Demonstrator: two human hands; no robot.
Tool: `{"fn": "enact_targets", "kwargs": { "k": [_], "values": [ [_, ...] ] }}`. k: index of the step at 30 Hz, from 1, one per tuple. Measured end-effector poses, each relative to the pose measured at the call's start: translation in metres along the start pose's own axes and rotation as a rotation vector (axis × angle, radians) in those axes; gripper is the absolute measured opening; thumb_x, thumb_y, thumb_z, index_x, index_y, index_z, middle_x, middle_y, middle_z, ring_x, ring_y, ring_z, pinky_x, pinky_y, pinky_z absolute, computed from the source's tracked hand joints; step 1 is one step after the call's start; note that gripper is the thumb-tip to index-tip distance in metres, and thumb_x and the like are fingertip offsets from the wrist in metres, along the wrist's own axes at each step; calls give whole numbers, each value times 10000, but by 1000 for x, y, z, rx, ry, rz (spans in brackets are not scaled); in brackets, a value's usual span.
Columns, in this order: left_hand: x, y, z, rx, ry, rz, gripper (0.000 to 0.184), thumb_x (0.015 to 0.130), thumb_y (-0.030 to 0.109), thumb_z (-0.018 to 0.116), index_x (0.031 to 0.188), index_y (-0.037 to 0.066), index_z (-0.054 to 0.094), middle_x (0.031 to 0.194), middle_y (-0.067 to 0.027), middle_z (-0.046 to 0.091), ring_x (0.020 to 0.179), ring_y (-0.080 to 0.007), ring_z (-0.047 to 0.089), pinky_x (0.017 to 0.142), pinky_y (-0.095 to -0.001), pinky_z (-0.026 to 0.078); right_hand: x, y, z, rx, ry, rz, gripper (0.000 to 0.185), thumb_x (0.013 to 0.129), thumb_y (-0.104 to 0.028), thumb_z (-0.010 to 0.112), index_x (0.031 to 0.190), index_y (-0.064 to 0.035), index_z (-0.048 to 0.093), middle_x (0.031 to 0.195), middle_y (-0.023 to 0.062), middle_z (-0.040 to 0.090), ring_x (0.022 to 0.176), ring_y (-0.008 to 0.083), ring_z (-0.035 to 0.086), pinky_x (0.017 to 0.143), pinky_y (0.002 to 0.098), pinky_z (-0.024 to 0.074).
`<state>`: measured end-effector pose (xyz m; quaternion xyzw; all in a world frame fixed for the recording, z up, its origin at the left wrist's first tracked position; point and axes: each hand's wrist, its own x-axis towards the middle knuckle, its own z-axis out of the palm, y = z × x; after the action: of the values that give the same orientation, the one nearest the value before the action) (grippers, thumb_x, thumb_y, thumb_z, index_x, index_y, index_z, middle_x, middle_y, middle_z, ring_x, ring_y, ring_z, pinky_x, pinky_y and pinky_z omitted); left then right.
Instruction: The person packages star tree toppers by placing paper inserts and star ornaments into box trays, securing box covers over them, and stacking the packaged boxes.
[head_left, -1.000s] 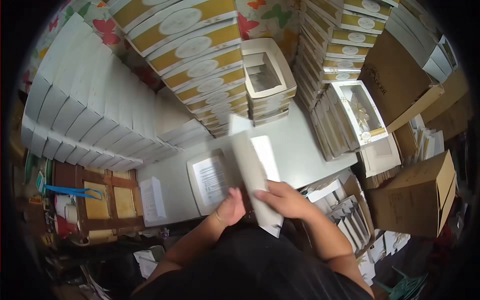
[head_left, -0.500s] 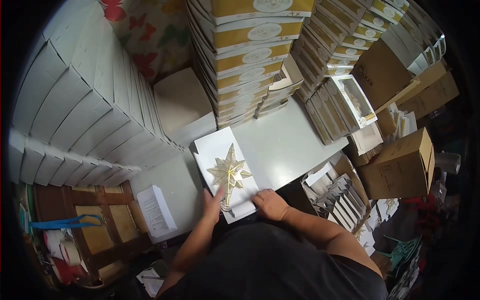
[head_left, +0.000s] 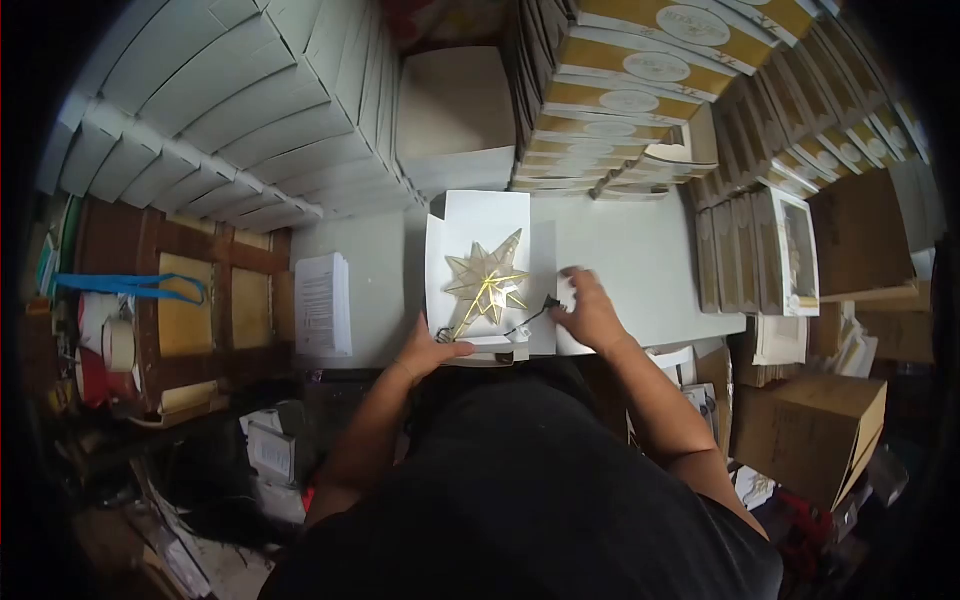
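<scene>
A gold, many-pointed star (head_left: pixel 487 280) lies in an open white box (head_left: pixel 487 208) at the table's front edge. My left hand (head_left: pixel 428 350) grips the box's front left corner, thumb over the near edge. Just right of the box, my right hand (head_left: pixel 588 312) pinches a small black plug (head_left: pixel 552 301). A thin dark cord runs from the plug to the near end of the star. Some white material beside my right hand is too blurred to make out.
A paper stack (head_left: pixel 322 305) lies at left on the grey table (head_left: pixel 640 245). White boxes (head_left: pixel 230 90) rise behind it, gold-banded boxes (head_left: pixel 640 68) at the back right. Windowed boxes (head_left: pixel 745 255) stand right. A cardboard carton (head_left: pixel 800 425) sits lower right.
The view has turned right. The star, partly overlapped by my left hand before, now shows fully in the box. My right hand has left the box's near right corner and holds the plug.
</scene>
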<state>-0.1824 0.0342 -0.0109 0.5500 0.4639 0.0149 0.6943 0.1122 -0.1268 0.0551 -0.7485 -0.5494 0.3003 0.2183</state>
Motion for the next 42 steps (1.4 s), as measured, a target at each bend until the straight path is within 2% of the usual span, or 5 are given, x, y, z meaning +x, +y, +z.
{"fn": "enact_targets", "kwargs": {
  "k": [12, 24, 32, 37, 42],
  "values": [
    [-2, 12, 3, 105, -11, 67, 1112, 611, 135, 986, 1510, -39, 355, 1387, -237, 577, 1278, -353, 573, 1148, -455, 415, 123, -19, -8, 1123, 274, 543, 1109, 920, -475, 752, 1632, 6, 51, 1573, 367, 300, 1462, 502, 338, 1195, 587, 339],
    [-27, 76, -27, 367, 85, 96, 1045, 591, 191, 1007, 1425, -46, 424, 1335, -250, 599, 1208, -379, 612, 1044, -458, 496, 119, -63, -6, 773, 617, 303, 636, 916, -358, 776, 1282, 46, 448, 1118, 261, 648, 958, 347, 682, 881, 464, 576],
    [-30, 50, -9, 1274, -209, 11, 738, 776, 399, 861, 1299, -40, 581, 1196, -243, 596, 1099, -417, 603, 981, -485, 514, 70, 19, 61, 406, 216, 393, 522, 922, -429, 720, 1348, -136, 648, 1258, 233, 577, 1110, 381, 597, 1013, 453, 505],
    [55, 98, -17, 992, 456, 942, 586, 845, 192, 768, 1368, 6, 580, 1277, -238, 635, 1112, -421, 617, 973, -488, 507, 106, 30, 60, 129, 159, 84, 323, 781, -92, 656, 1083, -87, 771, 1107, 116, 757, 992, 340, 688, 889, 416, 563],
    [78, 124, -7, 1388, 110, 282, 211, 846, 118, 662, 1020, 20, 731, 1026, -155, 737, 931, -392, 669, 900, -456, 526, 92, 2, 29, -17, 87, 238, 331, 827, -110, 649, 1147, -44, 705, 1045, 168, 753, 899, 384, 695, 848, 437, 568]
  ]
}}
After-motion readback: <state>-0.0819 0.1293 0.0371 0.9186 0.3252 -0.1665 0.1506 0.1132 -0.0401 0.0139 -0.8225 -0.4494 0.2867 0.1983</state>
